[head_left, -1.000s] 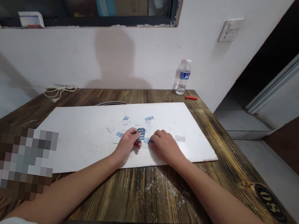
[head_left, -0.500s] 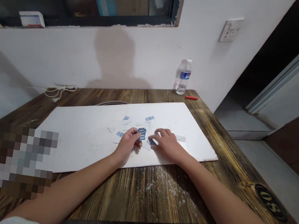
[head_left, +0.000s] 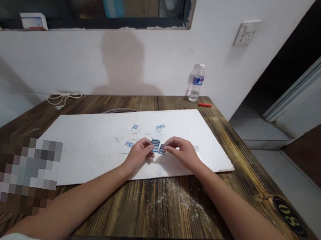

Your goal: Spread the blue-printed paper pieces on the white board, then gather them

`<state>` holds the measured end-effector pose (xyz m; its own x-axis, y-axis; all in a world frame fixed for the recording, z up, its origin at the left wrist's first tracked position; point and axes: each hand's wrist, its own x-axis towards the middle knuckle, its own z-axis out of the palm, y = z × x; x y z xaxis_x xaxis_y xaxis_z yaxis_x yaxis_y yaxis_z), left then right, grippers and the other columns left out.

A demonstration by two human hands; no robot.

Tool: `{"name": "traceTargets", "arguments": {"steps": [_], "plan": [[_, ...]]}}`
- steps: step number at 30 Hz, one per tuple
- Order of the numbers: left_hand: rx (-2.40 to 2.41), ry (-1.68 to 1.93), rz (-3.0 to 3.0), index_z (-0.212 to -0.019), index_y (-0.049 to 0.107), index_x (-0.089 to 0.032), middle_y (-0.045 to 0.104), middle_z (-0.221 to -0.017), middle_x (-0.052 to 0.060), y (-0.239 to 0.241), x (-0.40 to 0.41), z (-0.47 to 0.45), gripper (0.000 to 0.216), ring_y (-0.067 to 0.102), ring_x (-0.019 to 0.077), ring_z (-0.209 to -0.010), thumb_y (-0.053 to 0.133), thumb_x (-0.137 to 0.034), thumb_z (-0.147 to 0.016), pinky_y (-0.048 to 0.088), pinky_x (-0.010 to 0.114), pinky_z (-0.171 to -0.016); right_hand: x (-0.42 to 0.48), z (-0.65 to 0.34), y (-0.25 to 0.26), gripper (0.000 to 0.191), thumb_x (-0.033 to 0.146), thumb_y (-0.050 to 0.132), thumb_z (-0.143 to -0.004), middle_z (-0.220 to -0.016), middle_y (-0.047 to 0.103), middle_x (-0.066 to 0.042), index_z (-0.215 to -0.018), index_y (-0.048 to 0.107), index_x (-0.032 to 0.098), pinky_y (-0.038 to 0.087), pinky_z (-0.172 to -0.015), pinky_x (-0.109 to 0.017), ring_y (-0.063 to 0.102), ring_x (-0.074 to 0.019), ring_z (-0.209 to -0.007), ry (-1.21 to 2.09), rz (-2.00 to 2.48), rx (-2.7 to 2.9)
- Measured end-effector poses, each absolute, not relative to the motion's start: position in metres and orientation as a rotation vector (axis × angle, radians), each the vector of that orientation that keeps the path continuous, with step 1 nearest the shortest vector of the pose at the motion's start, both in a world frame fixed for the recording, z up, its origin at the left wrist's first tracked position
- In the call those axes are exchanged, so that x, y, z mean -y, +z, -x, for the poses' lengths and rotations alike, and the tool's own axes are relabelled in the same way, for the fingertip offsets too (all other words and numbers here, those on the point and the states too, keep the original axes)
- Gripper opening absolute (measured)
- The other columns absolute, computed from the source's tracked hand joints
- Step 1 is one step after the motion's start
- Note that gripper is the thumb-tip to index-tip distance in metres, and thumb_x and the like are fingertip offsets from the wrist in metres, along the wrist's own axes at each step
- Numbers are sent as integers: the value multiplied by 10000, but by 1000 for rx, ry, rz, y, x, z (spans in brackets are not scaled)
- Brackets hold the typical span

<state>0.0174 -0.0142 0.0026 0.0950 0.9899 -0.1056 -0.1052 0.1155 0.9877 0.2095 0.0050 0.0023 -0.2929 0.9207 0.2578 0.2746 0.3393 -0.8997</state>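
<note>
Between the thumb and fingers of my left hand (head_left: 139,154) is a small stack of blue-edged paper pieces (head_left: 155,145), held just above the white board (head_left: 82,152). My right hand (head_left: 182,152) pinches another blue-edged paper piece (head_left: 162,149), close beside that stack on its right. Whether the two touch, I cannot tell. Similar blue-printed pieces lie on the board: one (head_left: 160,127) beyond the hands, a smaller one (head_left: 135,127) farther left, and one (head_left: 129,144) near my left hand. Thin pale scraps (head_left: 119,139) lie around them.
A wooden table (head_left: 139,214) carries the board. At its far edge stand a water bottle (head_left: 197,83) and a red stick-like object (head_left: 205,105). A white cord (head_left: 64,97) lies at the back left. The wall (head_left: 157,62) rises behind.
My right hand has taken hold of a blue-edged paper piece from the board and lifted it beside the stack. My left hand has shifted slightly right.
</note>
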Motion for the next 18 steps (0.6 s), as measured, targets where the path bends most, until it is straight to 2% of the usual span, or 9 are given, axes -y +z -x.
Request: {"name": "traceTargets", "arguments": {"steps": [6, 12, 18], "plan": [[-1120, 1075, -1229, -758, 574, -172, 587, -590, -18, 1, 14, -17, 256, 553, 106, -541, 741, -362, -717, 419, 203, -532, -2, -204, -2, 228, 398, 710, -756, -708, 669, 0, -833, 668, 188, 456, -650, -277, 594, -141, -670, 1009, 1033, 1652], [-1050, 987, -1293, -767, 597, -164, 614, -591, -7, 4, 14, -15, 295, 529, 101, -538, 764, -401, -713, 414, 213, -561, -4, -201, -8, 452, 447, 788, -667, -698, 640, 11, -1016, 658, 191, 454, -627, -281, 572, -140, -651, 1179, 1000, 1523], [-992, 942, -1310, -768, 604, -154, 606, -588, -17, 5, 14, -12, 328, 522, 91, -539, 782, -421, -703, 407, 209, -564, -4, -199, -9, 421, 549, 800, -605, -718, 672, -24, -754, 684, 173, 443, -640, -292, 590, -160, -683, 1452, 961, 1444]]}}
